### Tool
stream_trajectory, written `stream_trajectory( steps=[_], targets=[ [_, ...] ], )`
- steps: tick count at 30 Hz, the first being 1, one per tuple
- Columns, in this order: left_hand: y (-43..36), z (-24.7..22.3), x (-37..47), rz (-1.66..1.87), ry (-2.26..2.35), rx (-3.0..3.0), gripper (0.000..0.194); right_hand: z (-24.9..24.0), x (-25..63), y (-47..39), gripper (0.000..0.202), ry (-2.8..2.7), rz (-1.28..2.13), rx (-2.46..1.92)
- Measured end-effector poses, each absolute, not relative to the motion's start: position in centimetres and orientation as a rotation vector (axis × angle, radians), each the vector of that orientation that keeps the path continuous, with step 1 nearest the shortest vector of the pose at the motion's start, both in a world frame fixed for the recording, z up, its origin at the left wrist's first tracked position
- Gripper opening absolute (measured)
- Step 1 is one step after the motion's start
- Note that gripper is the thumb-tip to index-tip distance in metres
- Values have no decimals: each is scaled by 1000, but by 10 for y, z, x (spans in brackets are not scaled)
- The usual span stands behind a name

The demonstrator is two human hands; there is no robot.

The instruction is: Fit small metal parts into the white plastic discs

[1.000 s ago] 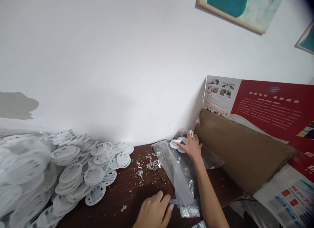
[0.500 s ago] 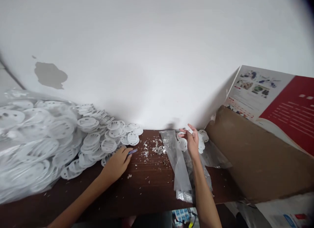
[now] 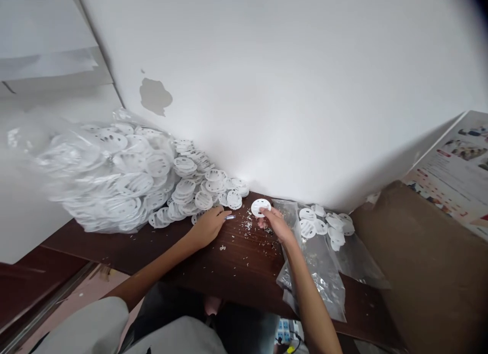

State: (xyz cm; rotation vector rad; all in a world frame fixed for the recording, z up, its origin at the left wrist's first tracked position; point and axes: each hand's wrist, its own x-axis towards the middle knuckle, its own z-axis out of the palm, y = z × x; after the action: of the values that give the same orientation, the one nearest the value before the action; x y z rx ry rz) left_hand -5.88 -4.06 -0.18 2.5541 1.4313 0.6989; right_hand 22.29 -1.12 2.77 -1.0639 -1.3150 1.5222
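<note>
A round white plastic disc with slots is pinched in my right hand, face up over the table. My left hand is closed round a slim, bluish-silver tool; just its end shows past the fingers, so its kind is unclear. Beside that hand lies a heap of similar white discs. Small metal pieces lie partly hidden under my right hand. To its right, more white discs rest on a clear plastic bag.
A large clear bag full of discs stands at the left against the white wall. Tiny scraps litter the dark wooden table. A cardboard box bounds the right side. Below the front edge is a power strip.
My view has swung left. My right hand has come left from above the discs on the bag and now holds one flat. My left hand keeps the slim tool beside the heap.
</note>
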Motion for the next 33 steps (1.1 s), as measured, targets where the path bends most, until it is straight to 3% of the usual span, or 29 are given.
stream_trajectory(
  steps=[5, 12, 17, 20, 27, 33],
  targets=[
    [-49, -2, -60, 684, 1401, 2578, 37, 17, 207, -3, 36, -1234, 1602, -1007],
    [-48, 0, -60, 623, 1373, 2543, 32, 6, 208, -6, 36, -1268, 1410, -1020],
    [-44, 22, -34, 838, 1352, 2305, 46, 12, 212, -12, 50, -1390, 1349, -1014],
    [-32, 38, -9, 794, 1194, 2043, 48, 11, 206, -14, 57, -1373, 1330, -1003],
    [7, 30, 22, 884, 1041, 1654, 48, 5, 220, -6, 52, -1348, 1233, -967],
    [3, 12, 17, 1117, 1034, 1486, 49, 10, 269, 4, 40, -1361, 851, -1153]
  ],
)
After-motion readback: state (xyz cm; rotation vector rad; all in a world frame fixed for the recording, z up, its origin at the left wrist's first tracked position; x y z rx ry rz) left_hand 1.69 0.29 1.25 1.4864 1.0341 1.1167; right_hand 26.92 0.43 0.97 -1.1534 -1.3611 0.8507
